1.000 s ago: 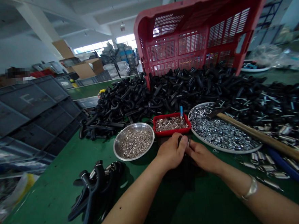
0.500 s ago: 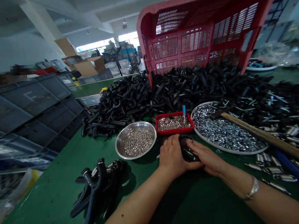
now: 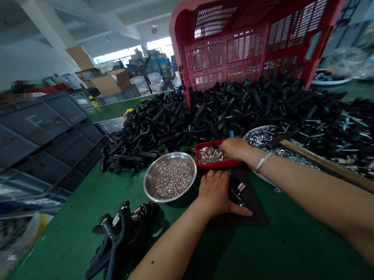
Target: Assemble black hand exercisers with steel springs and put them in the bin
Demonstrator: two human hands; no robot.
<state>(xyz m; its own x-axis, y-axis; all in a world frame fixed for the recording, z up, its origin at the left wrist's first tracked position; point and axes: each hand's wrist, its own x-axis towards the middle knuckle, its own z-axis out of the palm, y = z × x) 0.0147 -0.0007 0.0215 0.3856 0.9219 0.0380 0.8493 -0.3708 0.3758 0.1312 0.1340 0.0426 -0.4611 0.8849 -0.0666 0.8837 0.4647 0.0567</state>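
My left hand [image 3: 217, 194] lies on a black mat [image 3: 257, 209] on the green table, fingers curled and thumb stretched out. It pins down a black plastic part with a small spring [image 3: 238, 192]. My right hand [image 3: 235, 148], a silver bracelet on its wrist, reaches into a small red tray [image 3: 219, 165] of metal pins [image 3: 209, 155]. Its fingers are bent down among the pins, and what they pinch is hidden.
A steel bowl [image 3: 149, 189] of washers sits left of the tray, and a plate of nuts [image 3: 261, 137] right of it under a hammer handle [image 3: 336, 169]. A heap of black parts [image 3: 236, 106] spills from a tipped red crate [image 3: 256, 37]. Assembled black clamps [image 3: 123, 234] lie near left, beside grey crates [image 3: 29, 138].
My right hand left the black part and moved forward into the red tray. My left hand stayed on the mat with the part, which now shows beside it.
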